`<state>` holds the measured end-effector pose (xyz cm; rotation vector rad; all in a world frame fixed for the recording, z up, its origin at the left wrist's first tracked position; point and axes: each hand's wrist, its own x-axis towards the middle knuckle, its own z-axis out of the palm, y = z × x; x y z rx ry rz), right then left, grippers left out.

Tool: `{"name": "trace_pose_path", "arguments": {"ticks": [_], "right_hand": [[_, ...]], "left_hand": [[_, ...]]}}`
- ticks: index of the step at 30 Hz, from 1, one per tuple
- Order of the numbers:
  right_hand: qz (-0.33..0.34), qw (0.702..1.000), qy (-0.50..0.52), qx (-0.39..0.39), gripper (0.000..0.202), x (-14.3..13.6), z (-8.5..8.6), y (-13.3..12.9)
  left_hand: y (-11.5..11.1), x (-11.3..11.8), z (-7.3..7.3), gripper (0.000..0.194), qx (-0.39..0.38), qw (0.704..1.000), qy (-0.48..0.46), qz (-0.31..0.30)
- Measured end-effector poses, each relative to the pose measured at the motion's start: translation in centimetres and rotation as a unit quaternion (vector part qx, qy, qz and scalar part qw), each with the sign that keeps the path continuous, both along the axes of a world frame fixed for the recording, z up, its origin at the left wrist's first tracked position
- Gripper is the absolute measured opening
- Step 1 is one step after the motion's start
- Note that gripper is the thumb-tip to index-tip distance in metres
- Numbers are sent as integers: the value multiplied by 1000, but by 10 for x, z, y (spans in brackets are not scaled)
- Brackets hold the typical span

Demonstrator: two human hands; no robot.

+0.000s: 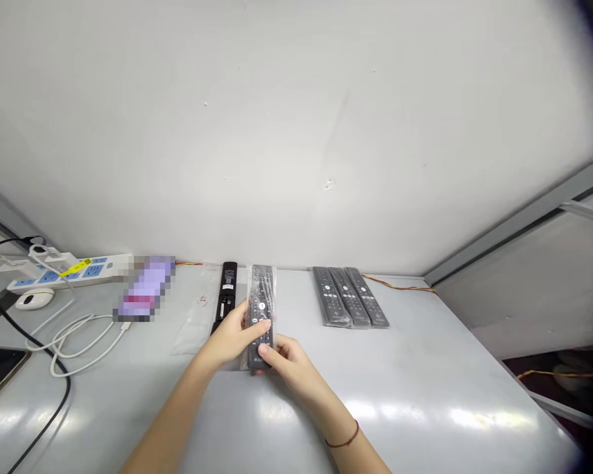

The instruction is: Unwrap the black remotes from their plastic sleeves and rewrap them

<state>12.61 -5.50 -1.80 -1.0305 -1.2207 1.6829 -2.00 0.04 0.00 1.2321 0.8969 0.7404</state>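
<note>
Between both hands is a black remote control (262, 289) in a clear plastic sleeve, its button side facing up. My left hand (233, 337) grips its left edge, thumb across the buttons. My right hand (287, 359) holds the lower right end, thumb on the face; its other fingers are partly hidden beneath. Just left of it, a second black remote (228, 280) lies back side up with its battery compartment uncovered, its lower end partly behind my left hand. A flat clear plastic bag (197, 319) lies beside that one.
Three sleeved remotes (346, 297) lie side by side to the right. At the left are a power strip (113, 266), a phone with a blurred screen (145, 289), a coiled white cable (86, 352), a white earbud case (34, 299) and a dark phone (0, 372). A wall (296, 131) stands behind the table.
</note>
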Motion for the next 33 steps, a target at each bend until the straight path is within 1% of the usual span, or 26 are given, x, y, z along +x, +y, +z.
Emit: {"name": "trace_pose_path", "arguments": {"ticks": [3, 6, 9, 11, 13, 16, 18, 19, 21, 24, 26, 27, 29, 31, 33], "right_hand": [[-38, 999, 24, 0, 33, 4, -1, 4], [-63, 997, 42, 16, 38, 10, 0, 7], [-82, 995, 43, 30, 40, 12, -1, 9], [-95, 994, 39, 35, 38, 13, -2, 9], [-99, 994, 40, 22, 40, 16, -1, 10], [-118, 993, 31, -6, 43, 31, 10, 10], [-170, 985, 4, 3, 42, 54, 20, 10], [-203, 979, -13, 10, 41, 69, 25, 9], [-285, 957, -47, 32, 45, 108, 32, 8], [-379, 916, -126, 45, 48, 177, 32, 6], [-425, 884, -191, 24, 44, 219, 26, 5], [-442, 870, -220, 7, 39, 236, 22, 6], [-443, 859, -255, -24, 31, 261, 14, 7], [-429, 858, -278, -49, 23, 271, 7, 10], [-407, 863, -293, -61, 18, 270, 3, 14]], "left_hand": [[1, 0, -2, 41, 34, 998, 45, -23], [2, -1, -3, 35, 66, 990, 112, -48], [2, 0, -5, 31, 111, 980, 162, -28], [1, 3, -6, 31, 126, 978, 167, -12], [0, 8, -7, 35, 120, 982, 148, -4], [-5, 16, -8, 49, 90, 988, 123, 12], [-9, 21, -10, 53, 74, 988, 131, 14], [-12, 24, -10, 52, 72, 988, 140, 9], [-17, 29, -13, 47, 77, 985, 157, -9], [-23, 37, -18, 38, 108, 978, 173, -38], [-25, 44, -22, 35, 144, 972, 180, -52], [-25, 48, -23, 34, 166, 967, 184, -58], [-25, 58, -25, 34, 216, 953, 201, -67], [-23, 72, -26, 36, 267, 933, 230, -80], [-19, 89, -29, 41, 312, 909, 259, -95]]}}
